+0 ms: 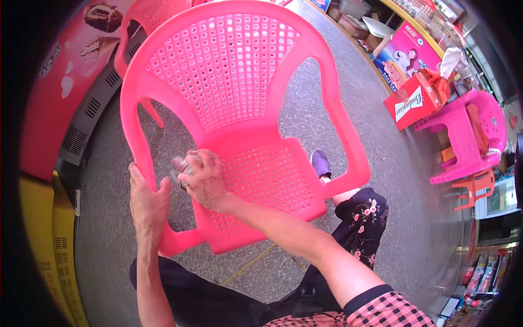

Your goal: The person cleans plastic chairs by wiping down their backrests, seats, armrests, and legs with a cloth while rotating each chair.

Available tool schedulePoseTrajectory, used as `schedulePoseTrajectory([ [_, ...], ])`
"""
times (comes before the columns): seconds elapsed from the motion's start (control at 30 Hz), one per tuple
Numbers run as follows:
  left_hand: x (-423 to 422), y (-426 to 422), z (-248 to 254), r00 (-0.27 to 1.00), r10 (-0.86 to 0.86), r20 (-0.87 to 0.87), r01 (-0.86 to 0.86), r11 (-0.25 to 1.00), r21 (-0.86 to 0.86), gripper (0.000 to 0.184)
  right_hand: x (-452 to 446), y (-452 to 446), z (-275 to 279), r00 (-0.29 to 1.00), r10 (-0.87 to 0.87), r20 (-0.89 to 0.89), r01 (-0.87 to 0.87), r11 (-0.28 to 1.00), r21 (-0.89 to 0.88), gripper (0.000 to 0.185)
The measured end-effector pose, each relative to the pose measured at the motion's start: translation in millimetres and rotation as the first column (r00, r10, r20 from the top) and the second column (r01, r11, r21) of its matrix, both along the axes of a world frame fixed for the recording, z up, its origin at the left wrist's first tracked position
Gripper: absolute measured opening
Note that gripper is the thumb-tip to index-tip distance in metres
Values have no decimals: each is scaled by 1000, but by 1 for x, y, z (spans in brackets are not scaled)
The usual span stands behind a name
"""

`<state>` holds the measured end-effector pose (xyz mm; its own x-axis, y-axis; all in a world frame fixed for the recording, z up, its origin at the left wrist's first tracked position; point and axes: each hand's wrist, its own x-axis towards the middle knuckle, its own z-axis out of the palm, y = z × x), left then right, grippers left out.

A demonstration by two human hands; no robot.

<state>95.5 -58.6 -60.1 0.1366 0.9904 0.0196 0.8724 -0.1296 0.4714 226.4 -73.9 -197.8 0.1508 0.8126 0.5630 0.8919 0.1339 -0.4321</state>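
Note:
A pink plastic armchair (267, 180) with a perforated back and seat stands in front of me. On its left armrest rests my left hand (148, 203), thumb apart from the fingers, against the outer side of the rail. My right hand (204, 177) reaches across to the left edge of the seat. Its fingers are curled round something greyish that is blurred and mostly hidden, beside the gap under the left armrest.
A red Budweiser box (417, 101) and a magenta plastic chair (468, 136) stand at the right, with a small orange stool (475, 189) below. Red and yellow freezers (60, 103) line the left. Another pink chair (155, 16) is behind. My legs flank the front.

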Motion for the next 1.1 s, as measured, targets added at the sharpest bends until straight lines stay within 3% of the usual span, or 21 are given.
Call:
schedulePoseTrajectory([
  [0.07, -2, 2, -7, 1000, -13, -11, 13, 1000, 27, 80, 5, 5, -13, 994, 90, 62, -93, 994, 56, 24],
  [0.13, -7, 3, -12, 1000, -9, -12, 9, 998, 58, 80, 27, 14, -17, 953, 299, 41, -301, 952, 60, 14],
  [0.23, -7, 2, -13, 1000, -23, -3, 23, 996, 89, 77, 71, 9, -24, 957, 258, 134, -270, 959, 87, 6],
  [0.3, -4, -1, -7, 999, -46, 14, 45, 997, 66, 72, 123, 3, -24, 911, 341, 234, -356, 934, 23, 7],
  [0.37, -4, 0, -12, 998, -58, 29, 55, 995, 84, 68, 170, -21, -11, 806, 80, 587, -145, 987, 65, 11],
  [0.43, -4, 4, -13, 997, -65, 43, 59, 991, 117, 64, 193, -46, 5, 927, 14, 374, 9, 998, -58, 17],
  [0.47, -4, 6, -13, 994, -78, 75, 71, 994, 86, 60, 192, -48, 4, 925, 16, 381, 7, 998, -60, 17],
  [0.53, -1, 9, -11, 990, -93, 110, 87, 994, 63, 56, 190, -52, 1, 907, -188, 378, 285, 934, -217, 22],
  [0.67, 3, 8, -9, 992, -31, 122, 30, 999, 13, 52, 148, -57, -5, 877, -345, 335, 456, 818, -350, 24],
  [0.73, 7, 7, -9, 993, -19, 116, 19, 1000, 8, 52, 124, -61, -20, 898, -201, 390, 249, 966, -74, 23],
  [0.8, 5, 10, -14, 992, -30, 123, 24, 998, 50, 52, 84, -58, -5, 955, -163, 246, 199, 971, -131, 21],
  [0.87, 2, 13, -16, 994, -49, 96, 44, 997, 56, 52, 51, -29, -54, 989, -6, 150, 11, 999, -33, 24],
  [0.9, 2, 14, -17, 996, -57, 74, 53, 997, 55, 53, 49, -26, -44, 989, -14, 145, 18, 1000, -25, 24],
  [0.97, 2, 11, -17, 997, -53, 53, 49, 996, 79, 53, 41, -24, -12, 974, 192, 120, -191, 981, -14, 31],
  [1.0, 3, 10, -17, 998, -43, 43, 39, 995, 94, 53, 52, -17, -12, 974, 190, 119, -191, 982, -8, 31],
  [1.07, 1, 10, -18, 997, -49, 55, 43, 994, 103, 53, 98, 3, -11, 914, 346, 210, -365, 929, 61, 38],
  [1.1, 0, 10, -19, 996, -56, 65, 49, 993, 104, 52, 117, 7, -9, 908, 261, 327, -300, 951, 75, 38],
])
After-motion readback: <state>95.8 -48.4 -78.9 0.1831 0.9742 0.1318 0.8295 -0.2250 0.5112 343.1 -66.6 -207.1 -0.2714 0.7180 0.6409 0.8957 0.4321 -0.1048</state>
